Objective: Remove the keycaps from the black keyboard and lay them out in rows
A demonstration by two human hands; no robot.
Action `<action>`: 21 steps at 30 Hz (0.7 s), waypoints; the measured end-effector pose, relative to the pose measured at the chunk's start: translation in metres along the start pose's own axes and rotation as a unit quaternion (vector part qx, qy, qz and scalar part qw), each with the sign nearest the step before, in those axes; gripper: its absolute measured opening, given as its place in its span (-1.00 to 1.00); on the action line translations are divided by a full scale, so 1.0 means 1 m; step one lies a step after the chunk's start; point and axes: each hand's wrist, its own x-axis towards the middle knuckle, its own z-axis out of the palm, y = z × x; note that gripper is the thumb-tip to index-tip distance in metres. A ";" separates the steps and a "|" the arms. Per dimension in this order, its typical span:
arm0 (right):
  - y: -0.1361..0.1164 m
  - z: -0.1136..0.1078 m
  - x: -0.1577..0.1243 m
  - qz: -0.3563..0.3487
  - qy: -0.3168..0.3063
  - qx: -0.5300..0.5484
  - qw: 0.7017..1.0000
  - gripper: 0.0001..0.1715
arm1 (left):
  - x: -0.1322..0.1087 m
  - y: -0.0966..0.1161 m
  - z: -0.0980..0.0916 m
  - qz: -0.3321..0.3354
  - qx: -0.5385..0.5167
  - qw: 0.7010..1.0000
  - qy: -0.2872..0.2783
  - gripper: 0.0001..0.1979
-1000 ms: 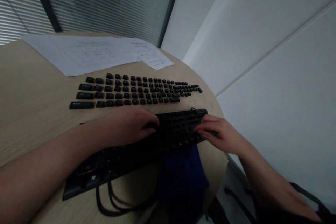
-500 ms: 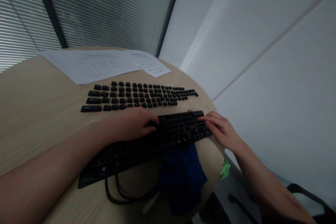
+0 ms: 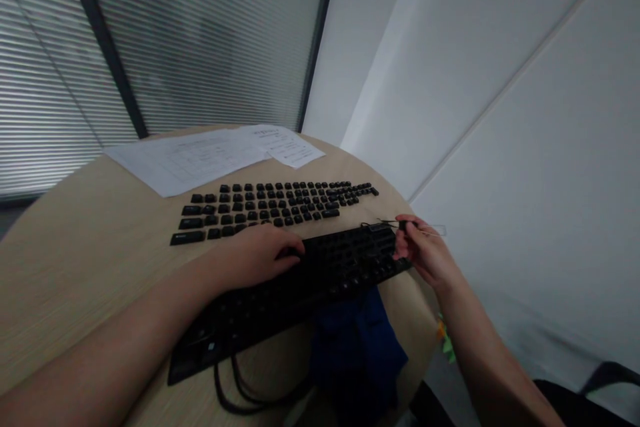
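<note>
A black keyboard (image 3: 345, 257) lies at a slant on the round wooden table, its upper part stripped of many keycaps. My left hand (image 3: 270, 252) rests across its far edge, thumb and fingers curled down onto it; the fingertips are lost against the black. Over the keyboard's right end, my right hand (image 3: 423, 248) is closed on a wire keycap puller (image 3: 407, 224) with a dark middle. Thin wires stick out from both sides of the fingers. Beyond the keyboard, loose black keycaps (image 3: 280, 203) are laid out in rows.
Printed sheets of paper (image 3: 200, 157) lie at the far side of the table. Blue cloth (image 3: 355, 353) and a black cable (image 3: 225, 397) are at the near edge. A white wall (image 3: 500, 167) stands close on the right. Something green (image 3: 447, 347) shows below the table.
My right hand has lifted off the keyboard's right end and now shows the wire puller in its fingers. My left hand stays put on the keyboard. The view has tilted up slightly.
</note>
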 end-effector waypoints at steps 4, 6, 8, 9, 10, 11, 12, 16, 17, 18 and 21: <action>0.008 0.001 0.007 -0.016 -0.023 0.018 0.999 -0.41 | -0.002 0.002 0.001 -0.002 -0.004 1.000 0.002 -0.75; 0.017 0.001 0.009 -0.049 -0.025 0.030 0.998 -0.47 | -0.002 0.003 0.000 -0.008 -0.007 1.000 0.006 -0.76; 0.027 0.001 0.010 -0.100 -0.001 0.023 0.995 -0.56 | -0.002 0.002 0.000 -0.013 -0.010 1.000 0.005 -0.76; 0.031 0.000 0.009 -0.128 0.018 0.017 0.992 -0.60 | -0.002 0.002 0.000 -0.014 -0.012 1.000 0.003 -0.77; 0.035 -0.001 0.007 -0.151 0.035 0.011 0.988 -0.63 | -0.001 0.001 0.000 -0.016 -0.012 1.000 0.001 -0.77; 0.037 -0.002 0.005 -0.166 0.049 0.007 0.985 -0.64 | -0.001 0.001 0.001 -0.017 -0.010 1.000 -0.001 -0.76; 0.038 -0.002 0.003 -0.169 0.056 0.001 0.984 -0.63 | -0.001 0.000 0.001 -0.020 -0.010 1.000 -0.001 -0.76; 0.038 -0.002 -0.004 -0.104 0.046 -0.049 0.992 -0.54 | 0.002 -0.002 0.003 -0.033 -0.009 0.999 -0.011 -0.75; 0.038 -0.001 -0.005 -0.088 0.038 -0.064 0.993 -0.54 | 0.003 -0.002 0.003 -0.035 -0.009 0.999 -0.013 -0.75; 0.038 0.000 -0.005 -0.077 0.031 -0.076 0.994 -0.54 | 0.004 -0.002 0.003 -0.037 -0.009 0.999 -0.015 -0.75; 0.039 0.001 -0.004 -0.064 0.028 -0.109 0.992 -0.54 | 0.004 -0.004 0.004 -0.039 -0.007 0.999 -0.008 -0.74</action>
